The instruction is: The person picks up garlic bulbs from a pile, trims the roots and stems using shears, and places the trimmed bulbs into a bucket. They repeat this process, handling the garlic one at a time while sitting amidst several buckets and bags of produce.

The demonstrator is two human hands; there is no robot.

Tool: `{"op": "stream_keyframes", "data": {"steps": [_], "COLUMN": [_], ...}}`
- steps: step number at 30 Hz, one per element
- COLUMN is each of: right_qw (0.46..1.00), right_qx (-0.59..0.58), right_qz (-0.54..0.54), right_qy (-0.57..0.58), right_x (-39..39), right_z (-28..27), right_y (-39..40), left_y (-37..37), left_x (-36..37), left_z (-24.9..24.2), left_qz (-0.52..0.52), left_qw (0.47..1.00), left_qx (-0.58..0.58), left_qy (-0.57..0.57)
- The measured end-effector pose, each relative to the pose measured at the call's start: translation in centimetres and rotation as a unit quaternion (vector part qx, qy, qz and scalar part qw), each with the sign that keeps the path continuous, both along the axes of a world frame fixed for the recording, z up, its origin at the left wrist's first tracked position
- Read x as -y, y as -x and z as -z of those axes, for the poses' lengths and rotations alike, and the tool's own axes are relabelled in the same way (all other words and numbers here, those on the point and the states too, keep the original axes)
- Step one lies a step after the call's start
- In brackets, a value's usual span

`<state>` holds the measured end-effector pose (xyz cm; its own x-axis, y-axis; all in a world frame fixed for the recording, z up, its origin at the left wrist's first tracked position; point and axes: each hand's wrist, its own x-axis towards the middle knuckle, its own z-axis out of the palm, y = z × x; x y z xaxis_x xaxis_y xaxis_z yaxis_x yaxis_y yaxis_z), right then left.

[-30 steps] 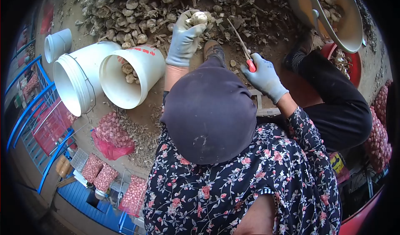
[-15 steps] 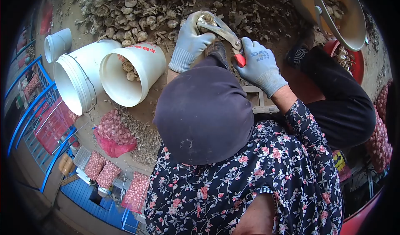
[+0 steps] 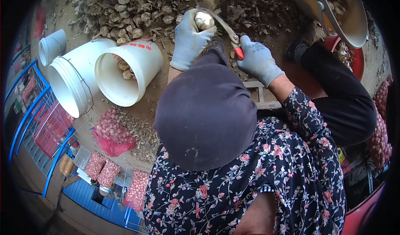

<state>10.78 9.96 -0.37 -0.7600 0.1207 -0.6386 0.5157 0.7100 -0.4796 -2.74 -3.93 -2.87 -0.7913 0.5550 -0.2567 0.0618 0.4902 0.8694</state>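
Observation:
My left hand (image 3: 186,42), in a grey-white work glove, is closed around a garlic bulb (image 3: 204,20) whose pale, smooth side faces up. My gloved right hand (image 3: 259,60) grips a pair of pruning shears (image 3: 229,31) with a red handle. The metal blades reach to the far side of the bulb, close against it. Just beyond them is a blurred brown tuft (image 3: 210,1) of what looks like roots. Past both hands lies a heap of garlic bulbs (image 3: 125,10) with dry stalks.
On the left, a white bucket (image 3: 143,70) with bulbs inside lies tipped beside another white bucket (image 3: 66,87). A large pale bucket (image 3: 352,22) and a red tub (image 3: 357,64) stand at right. Mesh garlic sacks (image 3: 112,130) and a blue railing (image 3: 31,105) are behind.
The bulb in my left hand now shows a clean, pale face instead of its rooty end. The brown tuft appears apart from it, and the shears have shifted slightly away from me.

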Motion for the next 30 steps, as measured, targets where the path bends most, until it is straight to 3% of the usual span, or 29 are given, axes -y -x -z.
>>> {"op": "stream_keyframes", "data": {"steps": [1, 3, 5, 6, 7, 8, 9, 10, 13, 14, 15, 16, 17, 18, 19, 20, 21, 22, 23, 25, 29, 30], "right_qw": [1.0, 1.0, 0.996, 0.992, 0.992, 0.988, 0.984, 0.98, 0.98, 0.984, 0.984, 0.984, 0.984, 0.984, 0.983, 0.977, 0.97, 0.969, 0.969, 0.963, 0.964, 0.969], "right_qx": [-0.003, -0.01, -0.039, -0.051, -0.056, -0.049, -0.043, -0.033, -0.011, -0.005, 0.037, 0.047, 0.054, 0.049, 0.051, 0.073, 0.096, 0.099, 0.103, 0.105, 0.101, 0.083], "right_qz": [0.006, 0.005, 0.084, 0.113, 0.114, 0.142, 0.17, 0.193, 0.187, 0.166, 0.156, 0.151, 0.149, 0.154, 0.158, 0.177, 0.195, 0.199, 0.2, 0.219, 0.218, 0.209], "right_qy": [-0.001, 0.003, 0.018, 0.019, 0.018, 0.023, 0.026, 0.036, 0.071, 0.07, 0.081, 0.081, 0.08, 0.08, 0.078, 0.093, 0.107, 0.107, 0.105, 0.115, 0.117, 0.101], "right_x": [0.0, 0.3, 0.5, 0.1, -0.4, -0.7, -1.0, -1.1, -0.5, -0.4, -0.4, -0.4, -0.4, -0.4, -0.5, -0.7, -0.9, -1.1, -1.4, -1.6, -1.9, -2.0], "right_z": [0.5, 1.5, 2.1, 2.7, 3.2, 3.3, 3.4, 3.5, 3.8, 4.4, 3.7, 3.7, 3.8, 4.0, 3.9, 3.8, 3.8, 4.0, 4.3, 4.6, 5.3, 5.5], "right_y": [-0.5, -1.5, -2.8, -3.3, -3.6, -3.9, -3.9, -3.9, -3.7, -3.9, -3.4, -3.3, -3.3, -3.3, -3.1, -2.8, -2.6, -2.7, -2.6, -2.6, -2.4, -2.3], "left_y": [0.1, -0.4, 0.2, 1.5, 2.4, 2.2, 1.6, 1.3, 2.6, 3.4, 4.5, 4.6, 6.2, 8.1, 8.6, 10.7, 11.7, 12.5, 13.3, 13.5, 13.9, 12.4], "left_x": [0.0, 1.7, 4.0, 9.1, 13.2, 15.6, 16.2, 16.6, 14.1, 13.8, 11.5, 6.9, 4.3, 2.4, -0.9, -2.2, -4.6, -6.8, -8.4, -10.2, -6.3, -4.7], "left_z": [0.2, -0.7, -2.4, -1.7, -0.6, -2.2, -4.3, -6.1, -4.4, -2.5, -0.7, -0.7, 2.9, 7.4, 8.9, 16.0, 16.8, 16.4, 17.3, 16.8, 15.8, 14.3], "left_qz": [-0.017, -0.005, -0.184, -0.186, -0.184, -0.326, -0.454, -0.349, -0.318, -0.215, -0.243, -0.227, -0.216, -0.28, -0.31, -0.301, -0.351, -0.394, -0.438, -0.555, -0.437, -0.347], "left_qw": [0.998, 1.0, 0.982, 0.98, 0.981, 0.941, 0.862, 0.724, 0.719, 0.766, 0.892, 0.935, 0.959, 0.957, 0.935, 0.949, 0.906, 0.865, 0.858, 0.785, 0.815, 0.874], "left_qx": [0.023, -0.013, 0.015, 0.044, 0.04, -0.082, -0.2, -0.299, -0.333, -0.424, -0.276, -0.177, -0.151, 0.063, 0.118, -0.005, 0.136, 0.26, 0.25, 0.245, 0.361, 0.317], "left_qy": [-0.05, 0.002, 0.036, -0.048, -0.05, 0.029, 0.103, 0.514, 0.52, 0.434, 0.262, 0.205, 0.107, -0.043, -0.124, -0.095, -0.194, -0.17, -0.097, -0.128, -0.115, -0.127]}}
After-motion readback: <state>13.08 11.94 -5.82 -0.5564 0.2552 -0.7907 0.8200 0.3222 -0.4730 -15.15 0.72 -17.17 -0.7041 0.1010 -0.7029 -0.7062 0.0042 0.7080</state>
